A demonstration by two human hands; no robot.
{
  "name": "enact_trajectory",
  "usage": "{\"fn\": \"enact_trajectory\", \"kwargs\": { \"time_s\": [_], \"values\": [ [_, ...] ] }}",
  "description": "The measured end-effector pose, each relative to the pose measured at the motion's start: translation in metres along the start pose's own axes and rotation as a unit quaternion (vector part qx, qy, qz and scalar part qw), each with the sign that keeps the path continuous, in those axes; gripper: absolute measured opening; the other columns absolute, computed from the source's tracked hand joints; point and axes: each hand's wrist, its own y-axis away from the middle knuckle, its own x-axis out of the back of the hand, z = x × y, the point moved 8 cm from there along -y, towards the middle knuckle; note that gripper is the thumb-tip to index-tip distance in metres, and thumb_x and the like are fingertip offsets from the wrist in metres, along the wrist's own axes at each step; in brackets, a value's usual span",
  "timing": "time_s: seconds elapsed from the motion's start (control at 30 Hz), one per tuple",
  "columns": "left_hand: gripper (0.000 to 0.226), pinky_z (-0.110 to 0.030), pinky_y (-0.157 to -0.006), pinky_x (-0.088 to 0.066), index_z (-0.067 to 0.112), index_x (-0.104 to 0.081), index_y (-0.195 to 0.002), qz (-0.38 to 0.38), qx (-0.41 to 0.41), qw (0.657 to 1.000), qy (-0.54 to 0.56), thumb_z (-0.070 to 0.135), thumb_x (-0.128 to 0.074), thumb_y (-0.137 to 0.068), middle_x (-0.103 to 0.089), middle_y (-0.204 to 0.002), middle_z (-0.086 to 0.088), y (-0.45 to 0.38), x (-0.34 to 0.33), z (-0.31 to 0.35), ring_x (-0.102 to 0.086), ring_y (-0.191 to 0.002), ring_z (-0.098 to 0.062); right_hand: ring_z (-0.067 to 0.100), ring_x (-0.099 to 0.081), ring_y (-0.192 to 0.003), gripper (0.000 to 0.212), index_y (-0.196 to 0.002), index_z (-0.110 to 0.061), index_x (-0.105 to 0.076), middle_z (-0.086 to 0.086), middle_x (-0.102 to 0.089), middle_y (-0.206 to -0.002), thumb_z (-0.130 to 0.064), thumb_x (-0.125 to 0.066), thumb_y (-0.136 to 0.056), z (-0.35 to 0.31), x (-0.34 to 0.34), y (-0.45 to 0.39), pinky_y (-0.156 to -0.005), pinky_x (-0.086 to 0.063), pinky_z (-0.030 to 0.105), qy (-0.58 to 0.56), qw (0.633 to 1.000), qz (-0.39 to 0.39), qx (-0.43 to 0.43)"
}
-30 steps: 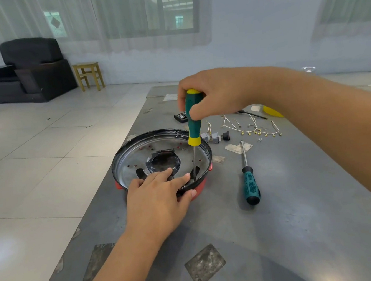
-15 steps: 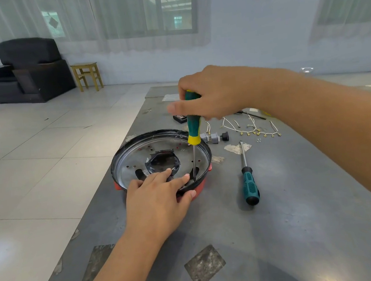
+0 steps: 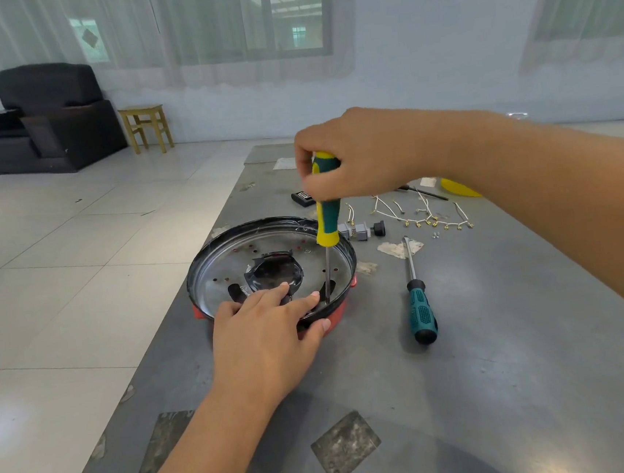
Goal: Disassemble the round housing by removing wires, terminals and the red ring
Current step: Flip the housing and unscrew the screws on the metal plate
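The round housing, a shiny metal dish with a black rim, lies on the grey table with a red ring showing under its near edge. My left hand rests on the near rim, fingers inside the dish and thumb on the outer edge. My right hand grips the top of a green-and-yellow screwdriver held upright, its tip down inside the housing near the right rim. Removed white wires with brass terminals lie spread on the table behind.
A second screwdriver with a teal handle lies to the right of the housing. A grey connector block and a small black box sit behind it. A yellow object lies farther back. The table's left edge runs close to the housing.
My right hand has shifted its grip round the screwdriver handle, as in turning it; the tool stays upright in the same spot. My left hand has not moved.
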Motion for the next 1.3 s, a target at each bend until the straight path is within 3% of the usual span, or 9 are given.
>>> {"fn": "enact_trajectory", "kwargs": {
  "time_s": [0.1,0.23,0.4,0.53,0.7,0.87,1.03,1.17,1.3],
  "values": [
    [0.055,-0.037,-0.106,-0.033,0.061,-0.04,-0.148,0.0,0.001,1.0,-0.004,0.077,-0.029,-0.096,-0.044,-0.159,0.018,0.0,0.0,-0.001,-0.037,-0.148,-0.006,-0.003,-0.056,-0.054,0.013,-0.097,-0.036,-0.061,-0.023,-0.065,-0.072,-0.038,-0.064,-0.085,0.001,-0.005,0.005,-0.048,-0.042,0.015,-0.094,0.992,-0.083,-0.004],
    [0.054,-0.038,-0.105,-0.033,0.061,-0.042,-0.146,0.001,0.002,1.0,-0.002,0.076,-0.031,-0.096,-0.046,-0.158,0.018,0.0,0.001,0.0,-0.039,-0.147,-0.006,0.013,-0.057,-0.07,0.052,-0.087,-0.027,-0.055,-0.004,-0.056,-0.075,-0.075,-0.037,-0.093,0.009,0.006,-0.001,-0.057,-0.036,0.032,0.155,0.987,0.017,-0.04],
    [0.055,-0.037,-0.105,-0.033,0.062,-0.04,-0.147,0.002,0.002,1.0,-0.005,0.077,-0.029,-0.095,-0.045,-0.159,0.018,-0.001,0.001,0.0,-0.038,-0.148,-0.006,0.0,-0.052,-0.059,0.031,-0.106,-0.039,-0.052,-0.008,-0.063,-0.087,-0.035,-0.072,-0.083,0.004,-0.005,0.008,-0.059,-0.041,0.029,-0.051,0.992,-0.113,0.0],
    [0.056,-0.037,-0.104,-0.034,0.061,-0.041,-0.147,0.003,0.001,1.0,-0.007,0.078,-0.029,-0.095,-0.046,-0.158,0.018,-0.001,0.001,0.0,-0.039,-0.147,-0.006,0.002,-0.061,-0.058,0.035,-0.105,-0.033,-0.053,-0.008,-0.069,-0.063,-0.066,-0.051,-0.093,0.014,0.0,0.002,-0.057,-0.04,0.029,0.066,0.996,-0.053,-0.036],
    [0.055,-0.037,-0.103,-0.033,0.06,-0.043,-0.147,0.006,0.002,1.0,-0.002,0.077,-0.031,-0.095,-0.047,-0.158,0.017,0.001,0.001,0.0,-0.04,-0.146,-0.007,0.003,-0.053,-0.063,0.031,-0.107,-0.041,-0.053,-0.006,-0.064,-0.094,-0.047,-0.06,-0.077,0.009,-0.004,0.008,-0.061,-0.039,0.03,-0.039,0.996,-0.081,-0.008],
    [0.054,-0.036,-0.103,-0.033,0.061,-0.046,-0.145,0.012,0.003,1.0,-0.001,0.076,-0.033,-0.095,-0.05,-0.155,0.016,0.002,0.002,0.0,-0.042,-0.145,-0.006,0.009,-0.054,-0.068,0.032,-0.099,-0.032,-0.054,-0.006,-0.061,-0.075,-0.063,-0.044,-0.097,0.016,0.005,0.004,-0.056,-0.033,0.031,0.078,0.996,0.022,-0.025],
    [0.053,-0.036,-0.103,-0.032,0.061,-0.044,-0.145,0.01,0.003,1.0,-0.001,0.076,-0.033,-0.095,-0.048,-0.157,0.017,0.001,0.001,0.0,-0.041,-0.145,-0.006,0.001,-0.065,-0.071,0.025,-0.106,-0.042,-0.057,-0.009,-0.071,-0.096,-0.043,-0.06,-0.081,0.014,-0.005,0.013,-0.061,-0.049,0.025,-0.13,0.989,-0.063,-0.03],
    [0.054,-0.035,-0.101,-0.033,0.061,-0.046,-0.144,0.012,0.003,1.0,-0.004,0.077,-0.033,-0.095,-0.05,-0.155,0.016,0.002,0.002,0.0,-0.043,-0.144,-0.006,0.006,-0.059,-0.065,0.03,-0.1,-0.036,-0.058,-0.006,-0.067,-0.07,-0.063,-0.048,-0.096,0.019,0.003,0.01,-0.056,-0.039,0.03,0.033,0.998,0.032,-0.034],
    [0.054,-0.035,-0.102,-0.031,0.062,-0.043,-0.146,0.004,0.005,1.0,-0.007,0.077,-0.032,-0.095,-0.047,-0.158,0.016,0.001,0.001,0.0,-0.04,-0.146,-0.005,0.013,-0.069,-0.085,0.03,-0.106,-0.043,-0.058,-0.009,-0.072,-0.098,-0.039,-0.06,-0.076,0.013,-0.008,0.019,-0.074,-0.057,0.039,-0.148,0.987,-0.065,-0.025]
  ]
}}
